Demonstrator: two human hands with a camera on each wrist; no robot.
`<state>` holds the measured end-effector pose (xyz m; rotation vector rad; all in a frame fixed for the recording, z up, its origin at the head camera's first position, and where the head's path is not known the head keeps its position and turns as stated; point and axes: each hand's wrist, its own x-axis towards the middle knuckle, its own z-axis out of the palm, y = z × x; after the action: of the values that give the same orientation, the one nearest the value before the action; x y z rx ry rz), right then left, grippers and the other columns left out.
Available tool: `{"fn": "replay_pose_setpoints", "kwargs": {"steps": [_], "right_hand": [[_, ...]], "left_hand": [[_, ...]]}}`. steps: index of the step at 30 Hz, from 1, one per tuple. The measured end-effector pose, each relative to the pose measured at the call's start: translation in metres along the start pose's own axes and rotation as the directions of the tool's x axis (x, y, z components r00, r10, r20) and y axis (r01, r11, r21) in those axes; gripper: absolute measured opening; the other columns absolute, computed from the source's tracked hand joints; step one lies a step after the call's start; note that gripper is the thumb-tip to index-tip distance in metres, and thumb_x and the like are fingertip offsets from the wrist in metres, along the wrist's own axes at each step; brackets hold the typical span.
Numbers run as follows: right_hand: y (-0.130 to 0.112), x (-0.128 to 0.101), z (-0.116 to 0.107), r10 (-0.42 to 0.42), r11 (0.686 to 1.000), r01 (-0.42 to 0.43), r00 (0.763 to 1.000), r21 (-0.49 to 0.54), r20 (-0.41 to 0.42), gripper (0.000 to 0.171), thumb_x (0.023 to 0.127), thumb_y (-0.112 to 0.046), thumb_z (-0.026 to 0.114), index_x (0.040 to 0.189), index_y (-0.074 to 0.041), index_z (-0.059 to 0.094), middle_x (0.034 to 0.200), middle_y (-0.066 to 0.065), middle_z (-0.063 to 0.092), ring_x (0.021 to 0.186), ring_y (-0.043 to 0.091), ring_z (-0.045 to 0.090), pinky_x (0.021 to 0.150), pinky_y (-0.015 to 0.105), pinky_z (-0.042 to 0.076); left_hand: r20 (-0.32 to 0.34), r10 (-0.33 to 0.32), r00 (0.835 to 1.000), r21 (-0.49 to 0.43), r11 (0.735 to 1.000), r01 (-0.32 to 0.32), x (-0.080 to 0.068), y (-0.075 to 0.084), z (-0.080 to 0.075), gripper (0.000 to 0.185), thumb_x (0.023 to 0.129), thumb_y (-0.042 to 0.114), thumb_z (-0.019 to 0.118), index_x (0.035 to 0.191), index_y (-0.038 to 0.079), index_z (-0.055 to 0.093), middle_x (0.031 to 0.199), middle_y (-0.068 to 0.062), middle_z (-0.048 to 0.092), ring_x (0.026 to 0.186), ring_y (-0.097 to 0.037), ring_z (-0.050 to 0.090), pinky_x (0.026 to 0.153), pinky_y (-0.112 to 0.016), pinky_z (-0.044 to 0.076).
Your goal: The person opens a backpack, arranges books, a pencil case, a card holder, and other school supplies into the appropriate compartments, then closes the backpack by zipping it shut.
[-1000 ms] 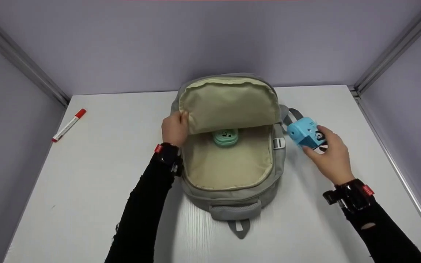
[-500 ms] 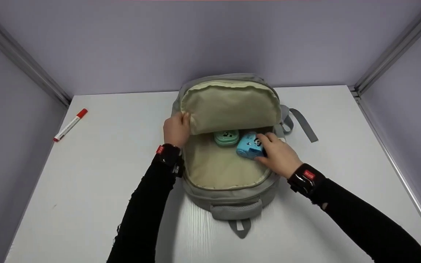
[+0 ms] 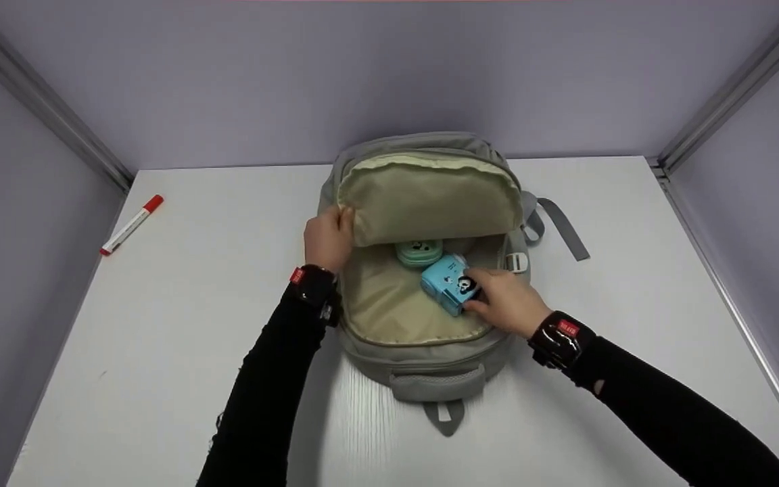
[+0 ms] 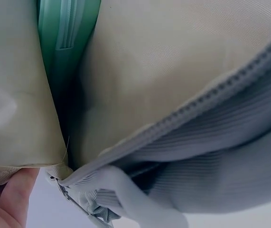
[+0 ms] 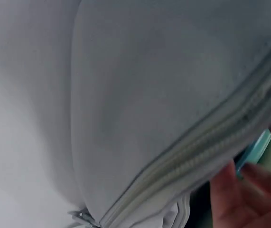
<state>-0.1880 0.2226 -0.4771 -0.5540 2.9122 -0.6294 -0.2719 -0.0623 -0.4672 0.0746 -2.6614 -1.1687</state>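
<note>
The table (image 3: 180,325) carries a grey backpack (image 3: 430,368) lying flat at its centre, flap (image 3: 430,199) thrown back toward twelve o'clock so the beige lining shows. A second ago the blue toy (image 3: 445,284) was outside the bag, held above the table at the bag's three o'clock side; half a second ago it had crossed the rim and sat low against the right wall; now it is further in, near the middle of the open compartment, just at five o'clock of the green case (image 3: 418,252) that lies under the flap's edge. The two look close, but whether they touch cannot be told.

The right hand (image 3: 506,301) has followed the toy in and its fingers are curled on the toy's near end, so the grip has not been let go. The left hand (image 3: 326,238) has not shifted: it pinches the flap's edge at the bag's nine o'clock side, keeping the mouth wide; the left wrist view shows a fingertip (image 4: 12,199) against the lining seam.

Judged from this, the toy is in the bag but not yet released.

A red-capped marker (image 3: 130,225) lies at ten o'clock, well apart, unmoved.
</note>
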Motion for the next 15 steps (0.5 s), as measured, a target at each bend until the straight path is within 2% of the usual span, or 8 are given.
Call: {"fn": "replay_pose_setpoints", "kwargs": {"steps": [2, 5, 6, 8, 10, 12, 13, 15], "right_hand": [[0.002, -0.001, -0.003, -0.015, 1.0, 0.014, 0.999, -0.02, -0.035, 0.045, 0.088, -0.019, 0.074, 0.126, 0.0, 0.062, 0.121, 0.021, 0.07, 0.11, 0.039, 0.067, 0.094, 0.052, 0.053], [0.01, -0.004, -0.009, 0.0, 1.0, 0.0, 0.976, 0.0, -0.218, 0.029, 0.09, -0.015, 0.07, 0.114, -0.001, 0.068, 0.108, 0.018, 0.074, 0.096, 0.034, 0.07, 0.084, 0.048, 0.056], [0.013, -0.005, -0.011, 0.019, 1.0, -0.014, 0.954, 0.021, -0.299, 0.023, 0.09, -0.013, 0.069, 0.11, -0.001, 0.07, 0.102, 0.017, 0.075, 0.087, 0.031, 0.071, 0.078, 0.045, 0.056], [0.023, -0.008, -0.015, 0.079, 0.996, -0.048, 0.892, 0.081, -0.446, 0.015, 0.09, -0.009, 0.067, 0.102, -0.001, 0.071, 0.09, 0.016, 0.075, 0.068, 0.02, 0.066, 0.064, 0.033, 0.053], [0.034, -0.009, -0.018, 0.162, 0.981, -0.079, 0.831, 0.175, -0.532, 0.012, 0.091, -0.006, 0.065, 0.1, 0.001, 0.07, 0.083, 0.017, 0.074, 0.059, 0.005, 0.057, 0.058, 0.021, 0.045], [0.043, -0.011, -0.02, 0.258, 0.954, -0.117, 0.791, 0.277, -0.555, 0.013, 0.093, -0.006, 0.061, 0.101, 0.002, 0.069, 0.082, 0.018, 0.073, 0.057, -0.008, 0.049, 0.056, 0.012, 0.037], [0.047, -0.012, -0.021, 0.301, 0.937, -0.137, 0.782, 0.321, -0.545, 0.015, 0.095, -0.007, 0.06, 0.103, 0.002, 0.069, 0.083, 0.019, 0.072, 0.058, -0.012, 0.046, 0.056, 0.009, 0.036], [0.053, -0.014, -0.021, 0.367, 0.904, -0.173, 0.783, 0.39, -0.503, 0.019, 0.098, -0.009, 0.057, 0.107, 0.003, 0.068, 0.089, 0.021, 0.072, 0.062, -0.017, 0.047, 0.06, 0.007, 0.036]], "left_hand": [[0.003, 0.014, 1.0, -0.009, 1.0, -0.014, -0.001, -0.002, -0.001, 0.035, 0.101, 0.021, 0.055, 0.071, 0.005, 0.05, 0.065, -0.009, 0.049, 0.065, -0.031, 0.054, 0.063, -0.039, 0.041], [0.016, 0.054, 0.998, -0.04, 0.998, -0.054, -0.003, -0.006, -0.003, 0.037, 0.101, 0.018, 0.056, 0.068, 0.01, 0.043, 0.061, -0.001, 0.039, 0.06, -0.023, 0.045, 0.06, -0.032, 0.034], [0.029, 0.067, 0.997, -0.057, 0.996, -0.065, -0.005, -0.008, -0.004, 0.037, 0.101, 0.018, 0.056, 0.068, 0.011, 0.042, 0.061, 0.001, 0.037, 0.06, -0.021, 0.042, 0.06, -0.03, 0.033], [0.055, 0.099, 0.994, -0.087, 0.992, -0.094, -0.01, -0.012, -0.007, 0.035, 0.101, 0.016, 0.055, 0.069, 0.01, 0.043, 0.062, 0.0, 0.037, 0.06, -0.018, 0.04, 0.06, -0.028, 0.031], [0.093, 0.128, 0.987, -0.106, 0.987, -0.118, -0.018, -0.017, -0.01, 0.029, 0.101, 0.013, 0.055, 0.074, 0.005, 0.048, 0.064, -0.005, 0.046, 0.061, -0.018, 0.042, 0.062, -0.029, 0.033], [0.144, 0.163, 0.976, -0.112, 0.983, -0.148, -0.028, -0.024, -0.013, 0.016, 0.101, 0.008, 0.052, 0.088, 0.0, 0.057, 0.073, -0.013, 0.058, 0.065, -0.021, 0.048, 0.064, -0.032, 0.038], [0.172, 0.183, 0.968, -0.113, 0.98, -0.165, -0.033, -0.028, -0.014, 0.013, 0.101, 0.005, 0.05, 0.097, -0.002, 0.06, 0.081, -0.017, 0.065, 0.069, -0.024, 0.054, 0.067, -0.034, 0.042], [0.247, 0.205, 0.947, -0.12, 0.976, -0.18, -0.044, -0.035, -0.015, 0.022, 0.101, 0.001, 0.046, 0.116, -0.001, 0.061, 0.106, -0.021, 0.07, 0.088, -0.029, 0.065, 0.079, -0.039, 0.05]]}}
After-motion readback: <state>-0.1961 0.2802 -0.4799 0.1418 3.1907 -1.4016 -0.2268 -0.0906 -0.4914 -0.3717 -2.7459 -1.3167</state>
